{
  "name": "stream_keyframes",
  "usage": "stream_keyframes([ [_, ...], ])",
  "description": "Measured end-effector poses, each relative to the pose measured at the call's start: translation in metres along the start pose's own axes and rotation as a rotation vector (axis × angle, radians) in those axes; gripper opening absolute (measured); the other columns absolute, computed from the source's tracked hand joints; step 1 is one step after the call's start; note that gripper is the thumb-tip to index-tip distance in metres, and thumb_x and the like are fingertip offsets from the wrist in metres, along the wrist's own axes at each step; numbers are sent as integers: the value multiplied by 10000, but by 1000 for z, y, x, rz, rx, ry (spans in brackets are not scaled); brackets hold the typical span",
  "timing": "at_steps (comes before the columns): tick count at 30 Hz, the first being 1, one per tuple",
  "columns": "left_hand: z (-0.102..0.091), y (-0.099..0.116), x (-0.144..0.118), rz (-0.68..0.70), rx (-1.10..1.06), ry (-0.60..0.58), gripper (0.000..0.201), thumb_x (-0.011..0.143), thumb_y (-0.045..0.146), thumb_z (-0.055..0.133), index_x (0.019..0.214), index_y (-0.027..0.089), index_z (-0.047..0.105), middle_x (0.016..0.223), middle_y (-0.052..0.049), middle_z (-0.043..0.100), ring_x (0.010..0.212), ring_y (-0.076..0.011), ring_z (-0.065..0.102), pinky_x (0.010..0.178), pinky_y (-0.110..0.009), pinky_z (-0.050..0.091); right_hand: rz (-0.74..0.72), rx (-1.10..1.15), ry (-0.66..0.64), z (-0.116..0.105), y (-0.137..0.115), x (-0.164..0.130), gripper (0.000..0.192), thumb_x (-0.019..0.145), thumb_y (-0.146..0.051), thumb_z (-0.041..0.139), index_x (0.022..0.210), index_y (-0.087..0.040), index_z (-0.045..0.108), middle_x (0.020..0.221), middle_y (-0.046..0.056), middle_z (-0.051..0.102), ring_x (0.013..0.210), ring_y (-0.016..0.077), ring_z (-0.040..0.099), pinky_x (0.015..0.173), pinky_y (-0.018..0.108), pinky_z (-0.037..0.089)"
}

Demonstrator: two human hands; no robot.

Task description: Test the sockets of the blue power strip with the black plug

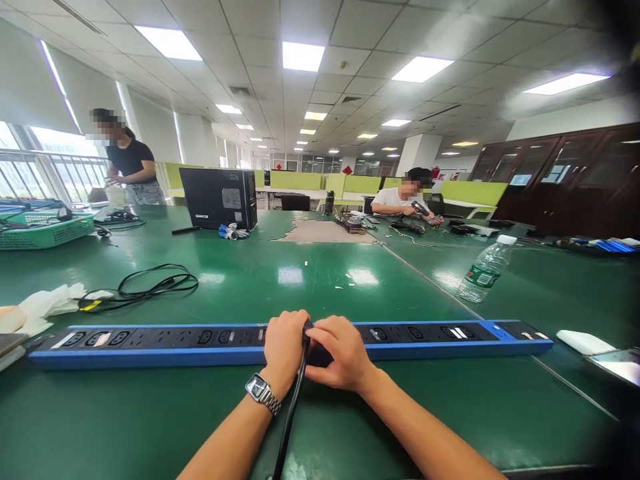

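Observation:
A long blue-and-black power strip [420, 337] lies across the green table [165, 407] in front of me, its rows of sockets facing up. At its middle, a black plug [307, 328] is between my two hands, and its power cable [290, 420] runs down towards me. My left hand [284, 343], with a watch [259, 388] on the wrist, is closed against the plug from the left. From the right, my right hand [341, 350] pinches at the plug with curled fingers, its lower part against the strip's front side. The plug's tip is hidden.
A coiled black cable [160, 283] and crumpled white paper [55, 307] lie at left. A plastic bottle [484, 272] stands tilted-looking at right, near a phone [620, 365]. Further back are a black computer case [215, 198], a green basket [47, 233] and two people.

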State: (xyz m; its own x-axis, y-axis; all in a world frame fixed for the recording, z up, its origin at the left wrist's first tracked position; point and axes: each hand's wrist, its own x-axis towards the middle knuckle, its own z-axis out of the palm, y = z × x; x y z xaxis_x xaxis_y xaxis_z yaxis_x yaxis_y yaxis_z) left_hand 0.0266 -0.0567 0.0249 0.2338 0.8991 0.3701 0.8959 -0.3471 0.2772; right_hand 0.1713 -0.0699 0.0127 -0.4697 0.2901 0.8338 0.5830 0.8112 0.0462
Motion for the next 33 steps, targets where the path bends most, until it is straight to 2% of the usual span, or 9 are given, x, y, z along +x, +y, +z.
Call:
stream_keyframes([
  [2,0,-1,2,-20,2,-29,101,909,219,527,874,230,621,869,-16,692,872,-218,609,734,-324,400,-4,-9,38,10,3,9,413,831,-550,571,1026,-190,626,868,74,657,788,204,581,696,338,412],
  [4,0,-1,4,-27,5,-46,154,920,188,491,856,223,626,856,-22,694,850,-216,610,726,-323,402,27,-9,100,18,3,14,400,848,-543,557,1011,-184,627,861,72,651,775,197,573,701,340,395],
  [8,0,-1,2,-8,-11,-45,170,926,204,481,847,229,630,853,-9,692,838,-207,600,717,-318,397,91,-28,174,21,-4,14,190,860,-365,565,919,-195,623,830,49,653,757,181,570,732,345,381],
  [11,0,-1,-1,31,-67,5,168,914,207,494,916,259,653,891,5,698,880,-202,594,734,-317,393,224,-40,189,15,-11,9,77,836,-245,549,838,-199,611,812,37,639,753,171,562,743,343,374],
  [15,2,-5,-5,65,-127,21,288,888,165,498,1086,293,664,981,-2,716,923,-205,598,761,-324,403,401,-86,113,12,-15,5,133,830,-266,534,891,-190,623,859,54,634,798,194,551,758,352,366],
  [18,5,-8,-6,80,-127,46,325,866,148,506,1119,276,665,1024,-23,720,949,-210,599,788,-332,419,487,-123,22,16,-13,2,157,857,-300,544,930,-191,631,854,48,646,801,200,542,744,342,350],
  [23,8,-10,-10,65,-105,103,354,820,120,523,1119,239,670,1047,-46,724,986,-222,603,864,-365,428,486,-123,-57,19,-5,-3,144,874,-311,574,921,-193,641,792,24,650,755,183,529,702,322,331],
  [29,8,-10,-10,67,-127,87,346,807,123,522,1103,222,671,1071,-55,721,990,-225,611,883,-371,433,514,-85,-113,14,-5,1,133,820,-274,643,936,-226,685,821,29,642,790,189,554,718,322,356],
  [33,9,-11,-9,65,-102,74,486,783,104,511,1253,201,588,1119,-70,702,1027,-228,604,920,-379,429,524,-39,-158,12,-3,2,158,811,-262,647,959,-238,694,837,32,637,793,194,552,721,326,380],
])
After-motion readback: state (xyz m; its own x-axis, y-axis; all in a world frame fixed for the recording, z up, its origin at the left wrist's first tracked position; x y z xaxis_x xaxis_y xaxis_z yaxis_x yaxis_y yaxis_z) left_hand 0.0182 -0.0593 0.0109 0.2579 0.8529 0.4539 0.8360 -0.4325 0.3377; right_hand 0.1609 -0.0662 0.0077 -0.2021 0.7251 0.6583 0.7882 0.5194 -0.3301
